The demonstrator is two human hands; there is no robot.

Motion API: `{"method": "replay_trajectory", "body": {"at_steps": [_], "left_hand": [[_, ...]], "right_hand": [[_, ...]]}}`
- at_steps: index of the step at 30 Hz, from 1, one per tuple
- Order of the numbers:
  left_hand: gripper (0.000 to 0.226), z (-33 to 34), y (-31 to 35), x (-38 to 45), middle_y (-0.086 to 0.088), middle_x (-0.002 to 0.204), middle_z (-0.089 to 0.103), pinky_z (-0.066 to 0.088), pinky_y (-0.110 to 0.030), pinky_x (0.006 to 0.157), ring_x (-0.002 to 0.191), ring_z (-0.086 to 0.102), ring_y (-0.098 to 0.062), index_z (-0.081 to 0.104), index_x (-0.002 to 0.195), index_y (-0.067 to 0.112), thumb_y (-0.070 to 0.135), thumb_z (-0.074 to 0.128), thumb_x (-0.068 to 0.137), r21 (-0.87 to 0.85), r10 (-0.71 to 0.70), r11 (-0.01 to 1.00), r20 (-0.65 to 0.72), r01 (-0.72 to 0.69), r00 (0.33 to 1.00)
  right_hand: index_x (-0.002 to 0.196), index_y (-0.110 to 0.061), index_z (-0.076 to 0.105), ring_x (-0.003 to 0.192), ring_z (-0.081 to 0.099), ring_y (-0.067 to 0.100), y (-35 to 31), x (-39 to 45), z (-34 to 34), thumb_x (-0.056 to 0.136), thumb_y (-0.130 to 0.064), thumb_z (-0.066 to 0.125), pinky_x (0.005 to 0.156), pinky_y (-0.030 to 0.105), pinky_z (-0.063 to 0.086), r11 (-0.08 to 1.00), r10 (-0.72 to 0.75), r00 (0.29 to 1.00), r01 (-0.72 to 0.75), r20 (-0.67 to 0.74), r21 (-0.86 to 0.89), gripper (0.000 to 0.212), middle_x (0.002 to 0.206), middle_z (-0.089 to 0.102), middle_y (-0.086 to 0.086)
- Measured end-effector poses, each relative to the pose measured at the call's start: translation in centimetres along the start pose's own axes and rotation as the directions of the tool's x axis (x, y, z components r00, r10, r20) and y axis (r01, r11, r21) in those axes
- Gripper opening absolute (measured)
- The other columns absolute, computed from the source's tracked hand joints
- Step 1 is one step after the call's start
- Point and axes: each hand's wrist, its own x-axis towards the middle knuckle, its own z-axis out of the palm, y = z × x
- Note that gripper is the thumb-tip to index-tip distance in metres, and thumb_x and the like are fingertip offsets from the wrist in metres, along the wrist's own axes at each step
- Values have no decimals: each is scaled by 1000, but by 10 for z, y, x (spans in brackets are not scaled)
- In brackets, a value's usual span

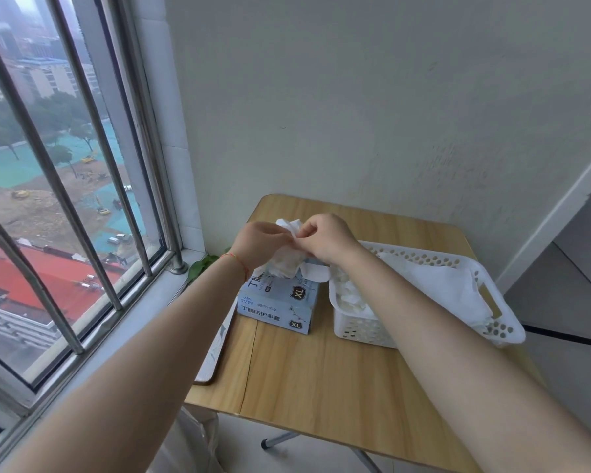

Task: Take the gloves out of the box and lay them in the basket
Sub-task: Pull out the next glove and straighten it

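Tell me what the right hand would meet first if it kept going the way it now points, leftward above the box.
Likely the left hand: the right hand faces it closely, both pinching the same white glove above the box. Depth between them is unclear.

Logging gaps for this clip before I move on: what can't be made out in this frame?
All in the head view:
- How many gloves the box still holds: the gloves bunched at its opening and the left hand cover it.
- Each grip on the glove: the fingertips of the left and right hand are curled out of sight.
- The basket contents at its near left: the right forearm crosses them.
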Motion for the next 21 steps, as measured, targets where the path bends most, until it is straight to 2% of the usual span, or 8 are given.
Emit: {"method": "replay_trajectory", "body": {"at_steps": [3, 8, 10, 13, 15, 18, 20, 21], "left_hand": [[9, 0, 1, -1, 4, 73, 63, 44, -20, 64, 70, 54, -8, 75, 84, 16, 23, 70, 87, 24, 24, 999, -7, -24, 1000], [11, -3, -4, 1, 5, 73, 61, 43, -20, 59, 67, 52, -8, 72, 85, 15, 26, 73, 87, 29, 24, 999, -45, -22, 999], [14, -5, -11, 4, 3, 67, 57, 42, -23, 57, 64, 51, -15, 66, 75, 16, 21, 70, 87, 75, -5, 997, -102, 13, 995], [17, -7, -21, 7, -1, 76, 58, 49, -31, 71, 76, 55, -23, 54, 68, 21, 22, 67, 80, 276, -7, 959, -204, 65, 979], [15, -6, -18, 5, 0, 97, 56, 48, -35, 85, 93, 54, -24, 56, 82, 21, 25, 69, 77, 430, 176, 902, -267, -47, 948], [45, -2, -5, -7, 5, 105, 58, 43, -31, 85, 100, 56, -19, 56, 107, 19, 43, 75, 73, 365, 454, 844, -96, -393, 886], [77, 4, 0, -15, 8, 115, 60, 43, -34, 91, 103, 57, -17, 48, 127, 27, 64, 75, 65, 446, 416, 790, 113, -421, 902], [87, 7, -2, -18, 7, 121, 58, 41, -37, 95, 107, 57, -19, 41, 135, 28, 63, 77, 64, 535, 361, 746, 174, -395, 916]], "right_hand": [[79, -11, 69, 77, 68, 20, 3, -1, 1, 82, -14, 75, 71, 33, 59, 996, 19, 1000, -19, 2, 88, 7, 76, 69, 2], [78, -10, 67, 73, 73, 21, 14, -5, -6, 85, -9, 73, 71, 33, 61, 961, 86, 996, -81, -8, 264, 9, 78, 72, 9], [81, -8, 65, 74, 73, 23, 18, -6, -8, 86, -7, 69, 74, 38, 61, 945, 120, 992, -106, -26, 309, 7, 81, 72, 11], [92, -4, 62, 81, 73, 26, 20, -9, -9, 90, -6, 63, 76, 38, 61, 899, 151, 988, -148, 24, 412, 3, 92, 71, 16], [98, -3, 60, 83, 73, 25, 17, -11, -8, 93, -7, 59, 76, 36, 61, 871, 156, 985, -175, 79, 458, 6, 96, 70, 17], [102, -3, 58, 76, 72, 22, 13, -14, -7, 95, -7, 56, 70, 32, 60, 838, 191, 978, -208, 84, 505, 8, 93, 71, 14], [98, -6, 57, 75, 72, 22, 10, -13, -7, 96, -6, 53, 69, 35, 61, 801, 221, 974, -214, 56, 560, 4, 93, 70, 14], [94, -8, 56, 78, 72, 24, 9, -12, -7, 97, -7, 51, 72, 39, 61, 791, 226, 974, -201, 29, 578, 6, 94, 69, 16]]}}
